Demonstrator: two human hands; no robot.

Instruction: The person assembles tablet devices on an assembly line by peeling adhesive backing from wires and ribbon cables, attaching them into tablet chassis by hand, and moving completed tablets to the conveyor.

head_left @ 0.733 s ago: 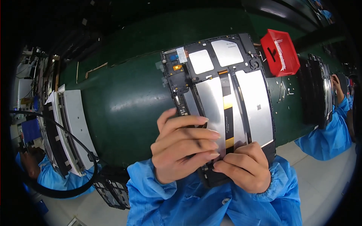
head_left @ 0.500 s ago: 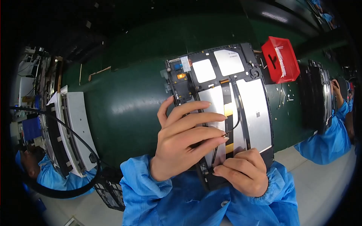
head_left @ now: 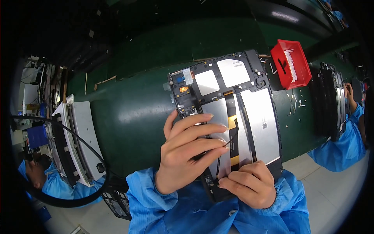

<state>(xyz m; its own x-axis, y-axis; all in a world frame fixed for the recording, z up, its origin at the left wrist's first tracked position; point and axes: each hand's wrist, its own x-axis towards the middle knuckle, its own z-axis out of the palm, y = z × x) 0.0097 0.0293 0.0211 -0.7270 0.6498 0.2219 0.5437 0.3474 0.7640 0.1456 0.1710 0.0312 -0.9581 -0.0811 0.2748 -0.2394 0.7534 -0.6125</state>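
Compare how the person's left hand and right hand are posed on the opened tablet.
The left hand lies with fingers stretched flat across the opened black tablet with silver panels, a thin black cable by its fingertips. The right hand is curled into a fist-like grip at the tablet's lower edge. The left hand sits higher on the tablet than the right hand. Both are bare, with blue sleeves.

Single view, head-worn fisheye, looking steeply down from close above the person's own forearms, which enter from the lower edge. Dark green surface [head_left: 128, 117] fills mid-frame and bends toward the rim. Opened tablet [head_left: 233, 113] sits nearest the lens, centred.
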